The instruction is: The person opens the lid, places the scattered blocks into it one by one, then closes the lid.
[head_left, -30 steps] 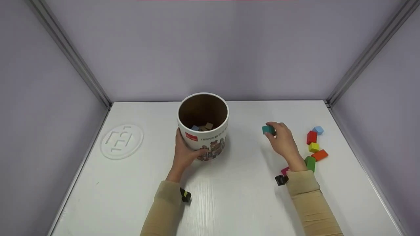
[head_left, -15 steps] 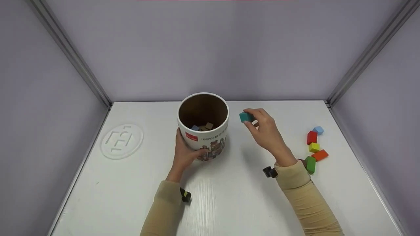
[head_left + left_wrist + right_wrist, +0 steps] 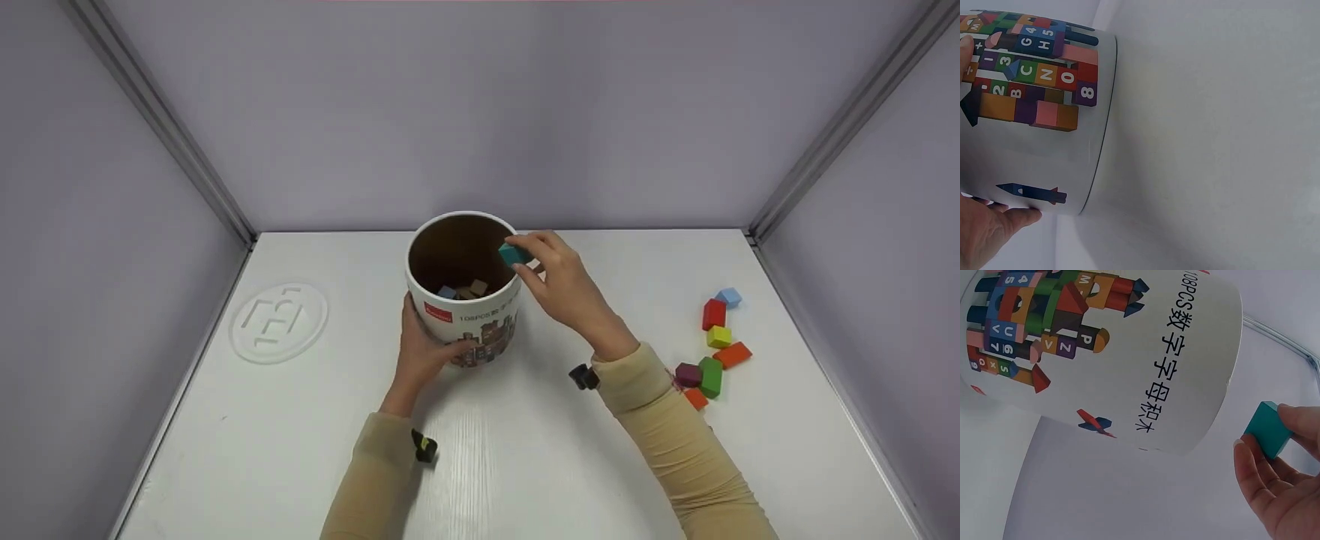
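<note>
A white cylindrical bucket (image 3: 480, 322) with printed toy-block pictures stands on the table, its top uncovered. Inside it lie a few blocks (image 3: 478, 288), only partly visible. My left hand (image 3: 421, 349) holds the bucket's near left side, thumb across the front. Between thumb and fingers, my right hand (image 3: 559, 281) pinches a teal block (image 3: 512, 254) at the right part of the bucket's rim. In the right wrist view the teal block (image 3: 1268, 430) shows beside the bucket's upper edge, with the bucket's printed wall (image 3: 1196, 371) close by.
To the right lie several loose blocks: light blue (image 3: 728, 298), red (image 3: 714, 314), yellow (image 3: 719, 337), orange (image 3: 733, 355), green (image 3: 710, 376) and purple (image 3: 688, 374). A round translucent lid (image 3: 278, 323) lies at the left. Panels (image 3: 480, 112) enclose the back and sides.
My right hand has moved left and toward the back with the teal block, from over the table's right half to the bucket's rim. The left hand and bucket have stayed put.
</note>
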Motion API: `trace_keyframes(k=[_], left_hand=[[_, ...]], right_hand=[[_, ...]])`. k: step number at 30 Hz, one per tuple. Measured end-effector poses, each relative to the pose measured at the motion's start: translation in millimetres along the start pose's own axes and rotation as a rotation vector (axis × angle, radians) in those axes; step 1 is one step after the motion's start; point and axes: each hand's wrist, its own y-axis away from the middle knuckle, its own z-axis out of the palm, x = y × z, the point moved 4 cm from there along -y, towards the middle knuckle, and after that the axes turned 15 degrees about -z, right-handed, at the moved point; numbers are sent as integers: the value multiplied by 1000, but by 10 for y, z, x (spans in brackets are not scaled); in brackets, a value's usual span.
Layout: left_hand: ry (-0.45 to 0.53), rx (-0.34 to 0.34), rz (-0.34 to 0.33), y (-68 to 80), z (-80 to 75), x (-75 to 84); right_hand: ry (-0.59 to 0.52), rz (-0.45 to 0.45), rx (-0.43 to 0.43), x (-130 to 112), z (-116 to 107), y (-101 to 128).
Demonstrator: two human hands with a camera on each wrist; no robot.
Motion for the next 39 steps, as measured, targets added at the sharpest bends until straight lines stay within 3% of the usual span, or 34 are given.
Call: trace_keyframes(k=[12, 21, 32, 39], left_hand=[[2, 5, 10, -3, 5, -30], [13, -1, 1, -10, 13, -6], [12, -19, 34, -20, 22, 13], [18, -19, 18, -33, 5, 49]], right_hand=[[75, 17, -154, -49, 246, -118], [78, -14, -102, -48, 145, 58], [92, 120, -82, 167, -124, 642], [91, 315, -121, 468, -241, 1217]])
